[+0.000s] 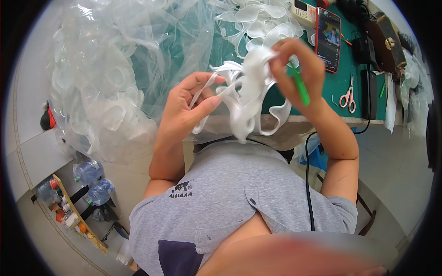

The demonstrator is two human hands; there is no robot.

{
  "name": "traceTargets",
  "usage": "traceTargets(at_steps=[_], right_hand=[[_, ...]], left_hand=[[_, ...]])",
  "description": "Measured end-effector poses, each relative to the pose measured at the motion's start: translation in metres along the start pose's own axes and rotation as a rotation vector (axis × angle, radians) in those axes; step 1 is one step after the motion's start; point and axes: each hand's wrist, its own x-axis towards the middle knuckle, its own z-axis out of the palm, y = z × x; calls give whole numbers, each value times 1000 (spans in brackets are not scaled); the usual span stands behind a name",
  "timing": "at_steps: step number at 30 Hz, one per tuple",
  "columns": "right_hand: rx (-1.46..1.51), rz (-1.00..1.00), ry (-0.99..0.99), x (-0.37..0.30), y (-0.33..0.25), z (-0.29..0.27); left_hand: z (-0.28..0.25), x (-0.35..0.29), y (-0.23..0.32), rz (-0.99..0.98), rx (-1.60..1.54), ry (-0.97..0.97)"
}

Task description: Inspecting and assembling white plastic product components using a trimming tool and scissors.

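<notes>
In front of my body, a bunch of soft white looped pieces (236, 103) hangs over the table's near edge. A thin white strip runs across the curled fingers of my left hand (191, 99), its thumb and forefinger closing on the loop. My right hand (299, 69), smeared by motion, grips a slim green pen-like tool (300, 86); its tip is hidden. Those same right fingers touch the top of a blurred white piece (260, 64) lifted above the bunch. I cannot tell how firmly they hold it.
On the green table (154, 73), clear plastic bags (103, 78) of white pieces fill the left side. A white heap (264, 20) lies at the back. Right of it are a phone (328, 39), pink-handled scissors (348, 97) and a black cable (307, 179). Water bottles (99, 191) stand lower left.
</notes>
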Motion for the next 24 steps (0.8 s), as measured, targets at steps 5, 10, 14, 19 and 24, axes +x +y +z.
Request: traceTargets(at_steps=[5,10,14,19,24], right_hand=[[174,366,341,17,16,-35],[-160,109,584,12,25,-76],[-240,118,844,-10,10,-124],[-627,-29,734,-77,-30,-192],[-756,423,563,-146,-75,-200]], left_hand=[[-13,-6,2,-34,89,-204],[-21,-5,3,-97,381,-136],[-23,9,-10,33,738,-47],[-25,18,-8,151,714,-41],[-2,23,0,-114,558,69]])
